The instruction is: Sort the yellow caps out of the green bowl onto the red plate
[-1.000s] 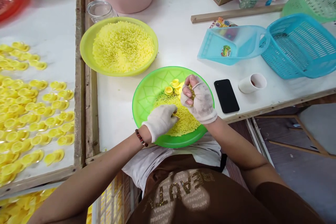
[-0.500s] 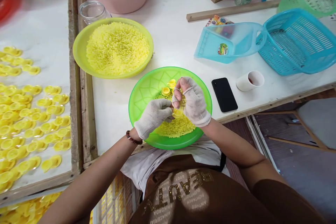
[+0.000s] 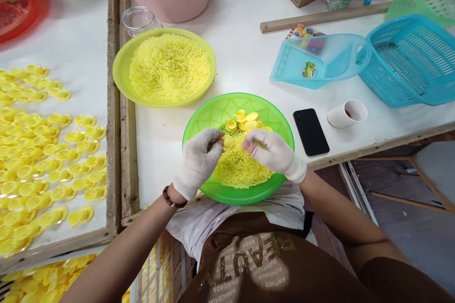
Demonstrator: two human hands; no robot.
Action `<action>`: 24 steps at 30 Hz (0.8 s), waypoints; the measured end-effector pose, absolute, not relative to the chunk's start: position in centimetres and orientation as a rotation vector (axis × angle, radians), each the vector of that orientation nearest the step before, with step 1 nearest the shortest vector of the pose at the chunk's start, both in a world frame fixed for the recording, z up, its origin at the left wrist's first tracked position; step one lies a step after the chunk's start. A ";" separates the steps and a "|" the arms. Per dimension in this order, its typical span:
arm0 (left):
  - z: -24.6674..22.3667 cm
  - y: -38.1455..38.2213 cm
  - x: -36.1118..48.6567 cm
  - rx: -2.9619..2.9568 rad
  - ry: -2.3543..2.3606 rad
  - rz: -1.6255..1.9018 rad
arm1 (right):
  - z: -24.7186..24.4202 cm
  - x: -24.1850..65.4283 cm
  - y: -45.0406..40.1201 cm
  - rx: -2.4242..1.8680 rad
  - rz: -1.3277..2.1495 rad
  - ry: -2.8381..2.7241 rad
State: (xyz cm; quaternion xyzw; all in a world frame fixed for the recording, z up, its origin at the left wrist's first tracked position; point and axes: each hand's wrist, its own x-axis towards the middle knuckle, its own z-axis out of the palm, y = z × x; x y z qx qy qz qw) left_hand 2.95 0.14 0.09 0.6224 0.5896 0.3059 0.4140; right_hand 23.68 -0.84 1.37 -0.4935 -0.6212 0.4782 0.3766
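In the head view, the white table (image 3: 227, 57) ends in a wooden rail (image 3: 128, 118) on the left, with a black phone (image 3: 311, 131) and a white cup (image 3: 346, 113) to the right, and room stays between them and the green plastic plate (image 3: 238, 102). On that plate, yellow granules (image 3: 241, 169) lie heaped, with flat yellow caps (image 3: 245, 123) beyond them. The left hand (image 3: 197, 163), gloved, is curled, fingertips just beside a cap (image 3: 229, 144); I cannot tell whether it grips anything. The half-closed right hand (image 3: 275, 151) pinches a small yellow piece (image 3: 261, 144).
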 end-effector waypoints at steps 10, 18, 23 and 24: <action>0.6 -0.6 3.4 1.233 1.355 0.798 | 0.8 23.6 -0.7 -1.206 1.045 -1.972; 1.8 -0.2 3.1 0.897 1.244 0.765 | 1.0 23.8 -1.1 -1.217 0.956 -2.028; 1.5 -0.6 2.8 0.769 1.097 0.745 | 0.0 23.3 -1.2 -1.098 0.752 -2.107; 1.5 -0.8 2.7 0.751 1.063 0.734 | -0.1 23.4 -1.3 -1.084 0.727 -2.130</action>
